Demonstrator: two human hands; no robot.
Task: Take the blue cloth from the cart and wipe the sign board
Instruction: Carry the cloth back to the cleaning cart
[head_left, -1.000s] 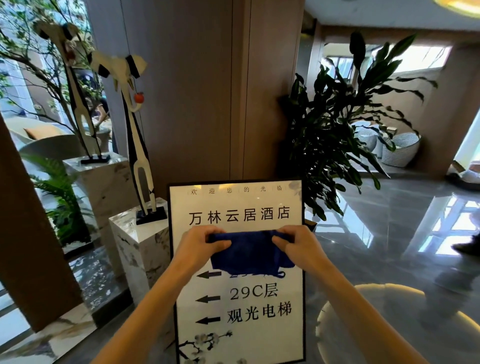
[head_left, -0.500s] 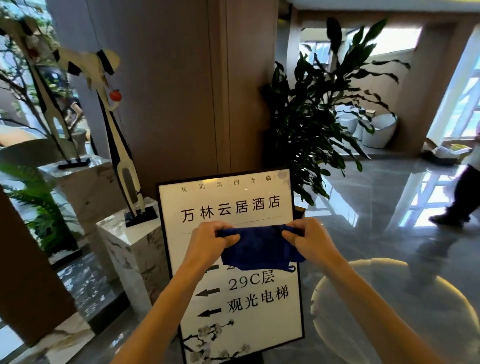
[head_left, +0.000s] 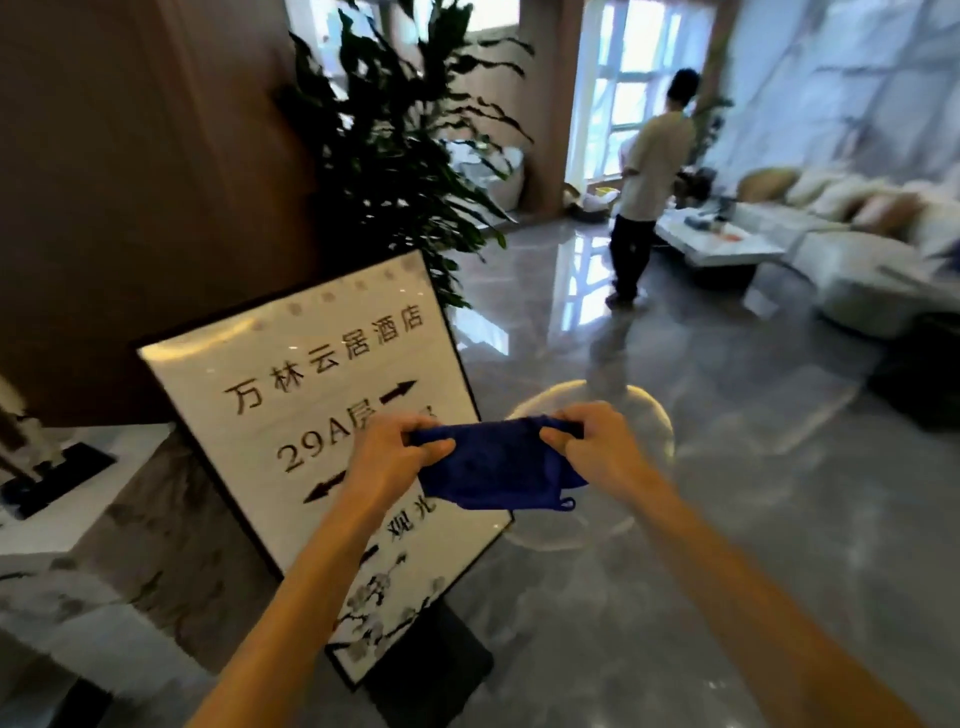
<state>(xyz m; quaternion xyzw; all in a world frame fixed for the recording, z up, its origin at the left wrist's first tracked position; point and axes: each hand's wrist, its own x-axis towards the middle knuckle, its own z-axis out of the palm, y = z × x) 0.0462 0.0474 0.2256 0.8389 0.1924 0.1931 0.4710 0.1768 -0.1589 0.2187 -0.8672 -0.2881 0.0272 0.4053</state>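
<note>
A dark blue cloth (head_left: 496, 465) hangs stretched between my two hands. My left hand (head_left: 392, 457) pinches its left top corner and my right hand (head_left: 592, 447) pinches its right top corner. The white sign board (head_left: 291, 395) with a black frame and black lettering stands tilted in view, left of and behind the cloth. The cloth covers the board's right edge and part of its lettering. Whether the cloth touches the board cannot be told. No cart is in view.
A large leafy plant (head_left: 395, 150) stands behind the board. A marble pedestal (head_left: 78, 545) is at the left. A person (head_left: 649, 182) stands on the glossy grey floor (head_left: 727, 467) near a low white table (head_left: 717, 244) and a pale sofa (head_left: 857, 249).
The view has swung to the right and tilted, so the board now sits to the left. My hands and the cloth have shifted towards the board's right edge. A person has come into view.
</note>
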